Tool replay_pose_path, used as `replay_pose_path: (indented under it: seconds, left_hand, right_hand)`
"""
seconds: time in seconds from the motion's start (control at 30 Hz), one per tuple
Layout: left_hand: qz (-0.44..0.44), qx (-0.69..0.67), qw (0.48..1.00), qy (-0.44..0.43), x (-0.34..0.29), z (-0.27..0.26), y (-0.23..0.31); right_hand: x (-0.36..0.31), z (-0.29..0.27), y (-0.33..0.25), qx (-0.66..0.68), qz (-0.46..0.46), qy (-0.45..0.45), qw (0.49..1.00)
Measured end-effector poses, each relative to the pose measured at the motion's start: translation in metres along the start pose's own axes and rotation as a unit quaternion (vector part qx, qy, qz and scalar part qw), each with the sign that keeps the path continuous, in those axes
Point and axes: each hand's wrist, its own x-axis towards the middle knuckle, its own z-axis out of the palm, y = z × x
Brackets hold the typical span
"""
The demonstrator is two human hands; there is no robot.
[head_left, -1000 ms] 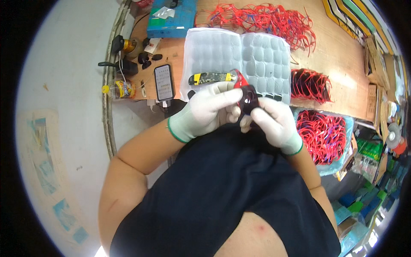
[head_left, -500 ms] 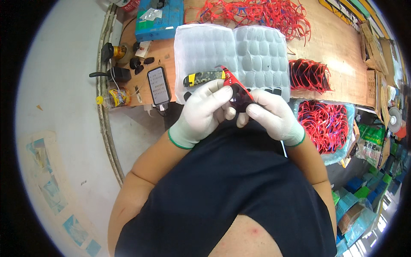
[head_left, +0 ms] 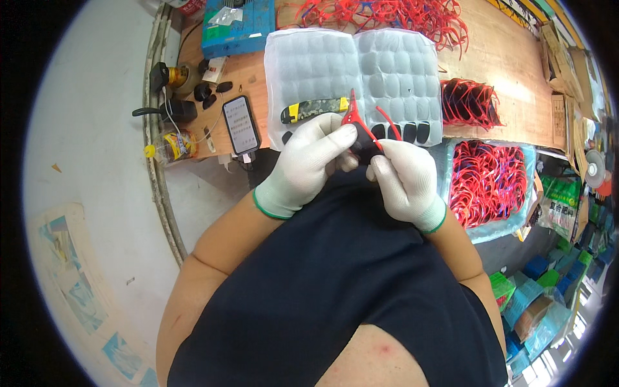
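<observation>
Both of my hands wear white knit gloves with green cuffs. Between them, in front of my chest, is a pair of red-framed sunglasses point(head_left: 365, 137) with dark lenses; its red arms point away from me. My left hand point(head_left: 316, 151) pinches one side with thumb and fingers. At the other side, my right hand point(head_left: 406, 175) grips the frame. Just beyond lies a padded white sheet of pockets point(head_left: 316, 61), with several dark lenses point(head_left: 423, 133) along its near edge. A camouflage-patterned, yellow-ended tool point(head_left: 316, 109) rests on the sheet; its exact kind I cannot tell.
A phone point(head_left: 240, 126) lies left of the sheet, near a plastic bottle point(head_left: 177, 146) and a blue box point(head_left: 238, 29). Red frames pile up point(head_left: 393, 16) at the back. A row of red glasses point(head_left: 471, 104) stands right, above a lined bin point(head_left: 488, 184) of red frames.
The sunglasses have turned more upright, and a second red arm now shows. My right hand has shifted slightly lower on the frame. More dark lenses are visible behind it.
</observation>
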Motion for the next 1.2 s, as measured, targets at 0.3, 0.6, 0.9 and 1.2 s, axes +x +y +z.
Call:
replay_pose_path:
  seconds: [0.3, 0.6, 0.9, 1.2]
  left_hand:
    - [-0.019, 0.068, 0.996, 0.053, -0.008, 0.003, 0.003]
    - [0.107, 0.323, 0.94, -0.008, -0.029, -0.016, 0.015]
    - [0.038, 0.188, 0.981, -0.025, -0.028, -0.026, 0.016]
    - [0.015, 0.27, 0.963, 0.001, -0.026, -0.032, 0.017]
  right_hand:
    - [-0.001, 0.011, -0.006, -0.096, 0.014, 0.021, 0.995]
    - [-0.006, 0.012, -0.013, 0.034, 0.156, -0.046, 0.986]
    - [-0.002, 0.024, -0.021, 0.115, 0.176, -0.027, 0.977]
    - [0.0, 0.027, -0.02, 0.133, 0.195, -0.049, 0.971]
